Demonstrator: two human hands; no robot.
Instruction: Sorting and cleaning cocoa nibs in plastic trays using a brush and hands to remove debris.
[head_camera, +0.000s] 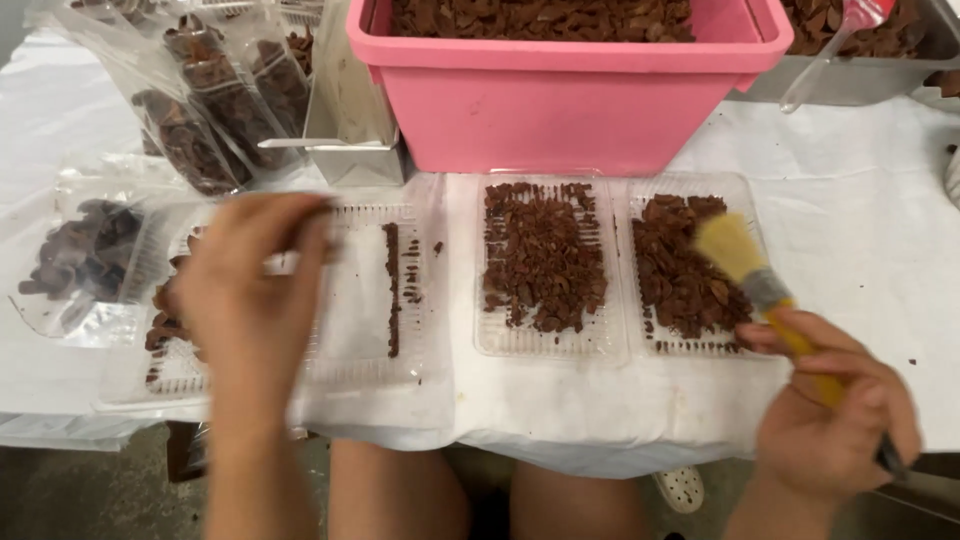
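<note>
Head view, right hand (830, 420) fingers closed round brush (760, 285), left hand (250, 290) on tray (400, 350)

Right hand (830, 420) grips brush (760, 285) over tray (745, 200).

Motion-blurred left hand (250, 290) over tray (380, 300)

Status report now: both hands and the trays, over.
Right hand grips brush over right tray. Left hand blurred over left tray, grip unclear. Nothing blocking.
</note>
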